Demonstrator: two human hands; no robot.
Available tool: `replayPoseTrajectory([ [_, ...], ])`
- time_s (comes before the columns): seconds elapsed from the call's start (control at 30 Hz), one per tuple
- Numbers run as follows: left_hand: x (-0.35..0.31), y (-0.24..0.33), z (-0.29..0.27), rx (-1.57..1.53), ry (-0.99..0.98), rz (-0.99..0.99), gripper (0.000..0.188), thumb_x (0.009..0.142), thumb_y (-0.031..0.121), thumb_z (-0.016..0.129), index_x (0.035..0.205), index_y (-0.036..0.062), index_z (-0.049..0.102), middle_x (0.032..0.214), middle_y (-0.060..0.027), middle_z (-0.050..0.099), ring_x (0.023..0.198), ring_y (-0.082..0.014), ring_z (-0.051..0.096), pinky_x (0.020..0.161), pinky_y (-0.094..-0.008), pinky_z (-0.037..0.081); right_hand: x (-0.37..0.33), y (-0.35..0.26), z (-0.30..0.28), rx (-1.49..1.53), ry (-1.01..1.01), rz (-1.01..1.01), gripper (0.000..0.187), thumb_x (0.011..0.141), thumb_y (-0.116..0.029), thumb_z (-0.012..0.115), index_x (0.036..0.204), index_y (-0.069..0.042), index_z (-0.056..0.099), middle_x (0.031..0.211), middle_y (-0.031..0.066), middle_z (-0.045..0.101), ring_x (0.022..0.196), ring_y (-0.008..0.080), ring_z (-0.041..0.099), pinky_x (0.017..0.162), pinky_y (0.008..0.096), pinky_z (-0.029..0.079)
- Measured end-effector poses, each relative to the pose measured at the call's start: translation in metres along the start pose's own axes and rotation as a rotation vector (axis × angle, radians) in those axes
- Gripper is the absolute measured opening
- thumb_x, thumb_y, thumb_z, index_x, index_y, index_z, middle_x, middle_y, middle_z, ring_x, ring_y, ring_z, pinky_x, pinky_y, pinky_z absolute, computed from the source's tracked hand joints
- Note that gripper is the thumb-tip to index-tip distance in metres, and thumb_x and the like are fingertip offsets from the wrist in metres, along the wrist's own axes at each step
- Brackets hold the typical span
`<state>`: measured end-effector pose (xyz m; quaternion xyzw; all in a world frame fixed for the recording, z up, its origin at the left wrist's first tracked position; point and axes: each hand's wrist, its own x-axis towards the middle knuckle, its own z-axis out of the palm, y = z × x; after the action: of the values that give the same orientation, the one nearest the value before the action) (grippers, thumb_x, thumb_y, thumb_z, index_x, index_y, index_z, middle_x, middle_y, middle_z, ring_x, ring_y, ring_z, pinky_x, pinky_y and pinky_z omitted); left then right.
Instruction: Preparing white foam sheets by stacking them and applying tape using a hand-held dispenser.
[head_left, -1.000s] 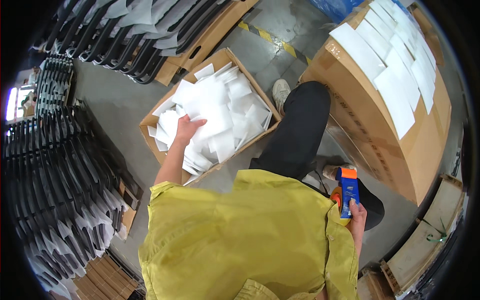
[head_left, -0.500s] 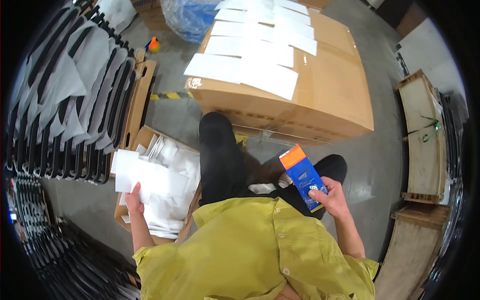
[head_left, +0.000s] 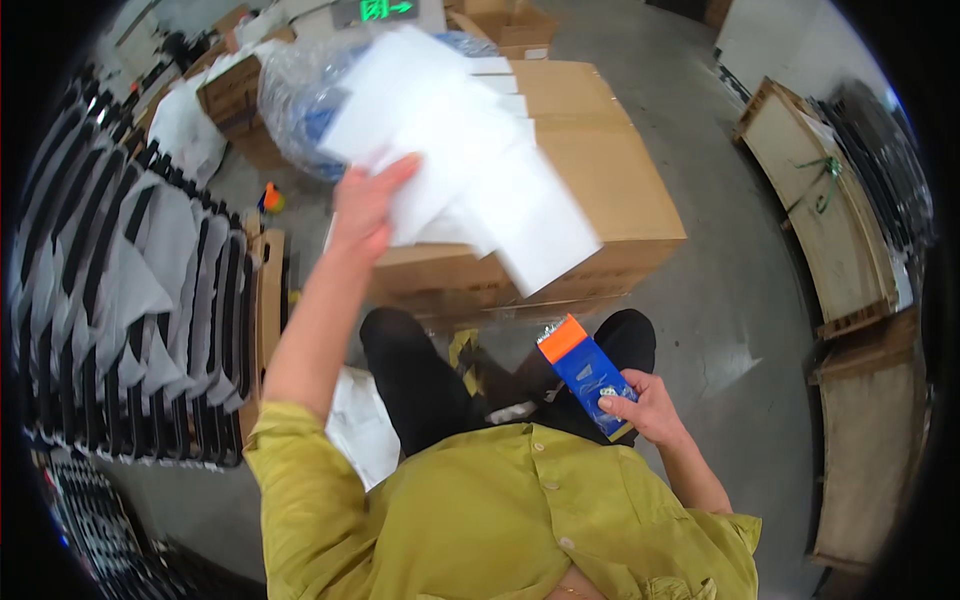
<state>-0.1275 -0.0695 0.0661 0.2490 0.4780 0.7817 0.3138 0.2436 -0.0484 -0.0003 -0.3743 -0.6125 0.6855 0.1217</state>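
Observation:
My left hand (head_left: 370, 205) is raised over the near left of a large brown carton (head_left: 625, 205). It pinches a fanned bunch of white sheets (head_left: 440, 130), blurred by motion, with the thumb on top. The bunch hides much of the carton's top, where the edges of other white sheets (head_left: 515, 105) show behind it. In front of my right knee, my right hand (head_left: 648, 408) grips a blue tape dispenser (head_left: 590, 385) with an orange end and a toothed edge. That toothed end points up and to the left, away from my body.
An open box of white sheets (head_left: 362, 425) stands beside my left leg, partly hidden by my arm. Black frames with white wrapping (head_left: 150, 290) are stacked at the left. Wooden crates (head_left: 825, 190) line the right side. Clear plastic wrap (head_left: 300, 110) lies behind the carton.
My left hand has lifted from the open box up and forward to the carton, carrying white sheets. My right hand still holds the tape dispenser by my knee. The view has tilted upward.

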Motion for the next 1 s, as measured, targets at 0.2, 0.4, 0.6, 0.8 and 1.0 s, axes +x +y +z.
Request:
replayPoseTrajectory([
  [0.2, 0.067, -0.099, 0.104, -0.12, -0.021, -0.285, 0.042, 0.07, -0.001, 0.067, 0.107, -0.0053, 0.046, 0.103, -0.0134, 0.056, 0.09, -0.0234, 0.057, 0.078, -0.0331, 0.05, -0.04, 0.026, -0.009, 0.056, 0.252, 0.091, 0.028, 0.07, -0.022, 0.072, 0.079, 0.001, 0.058, 0.073, 0.0034, 0.059, 0.066, 0.0071, 0.053, 0.061, 0.0221, 0.043],
  [0.4, 0.105, -0.157, 0.123, -0.03, -0.067, -0.427, 0.045, 0.071, -0.001, 0.066, 0.111, -0.0027, 0.045, 0.108, -0.012, 0.054, 0.093, -0.0251, 0.056, 0.079, -0.0344, 0.05, -0.044, 0.05, -0.014, 0.211, 0.419, 0.102, 0.029, 0.069, -0.022, 0.073, 0.078, 0.001, 0.059, 0.071, 0.0029, 0.059, 0.064, 0.0066, 0.052, 0.059, 0.0225, 0.043],
  [0.6, 0.121, -0.119, 0.103, -0.039, -0.146, -0.236, 0.044, 0.072, 0.002, 0.066, 0.112, -0.0017, 0.046, 0.109, -0.0111, 0.054, 0.095, -0.0234, 0.056, 0.081, -0.0337, 0.048, -0.026, -0.013, -0.049, 0.044, 0.386, -0.154, 0.03, 0.066, -0.021, 0.075, 0.078, 0.001, 0.059, 0.069, 0.0021, 0.06, 0.063, 0.0048, 0.053, 0.054, 0.0229, 0.045],
  [0.8, 0.093, -0.024, 0.091, -0.1, -0.191, -0.076, 0.04, 0.076, 0.003, 0.063, 0.112, -0.0022, 0.047, 0.107, -0.0102, 0.056, 0.095, -0.0191, 0.056, 0.081, -0.0302, 0.048, 0.094, -0.084, -0.081, -1.042, 0.517, -0.555, 0.044, 0.07, -0.043, 0.064, 0.079, -0.002, 0.05, 0.061, 0.0163, 0.051, 0.058, 0.0353, 0.052, 0.052, 0.04, 0.041],
  [1.0, 0.062, -0.032, 0.091, -0.025, -0.136, 0.082, 0.041, 0.075, 0.002, 0.064, 0.112, -0.0027, 0.048, 0.106, -0.009, 0.055, 0.094, -0.0175, 0.055, 0.081, -0.0282, 0.046, 0.223, -0.092, -0.103, -1.396, 0.638, -0.737, 0.036, 0.073, -0.031, 0.062, 0.089, -0.001, 0.052, 0.073, 0.0156, 0.059, 0.073, 0.0329, 0.057, 0.083, 0.0386, 0.04],
])
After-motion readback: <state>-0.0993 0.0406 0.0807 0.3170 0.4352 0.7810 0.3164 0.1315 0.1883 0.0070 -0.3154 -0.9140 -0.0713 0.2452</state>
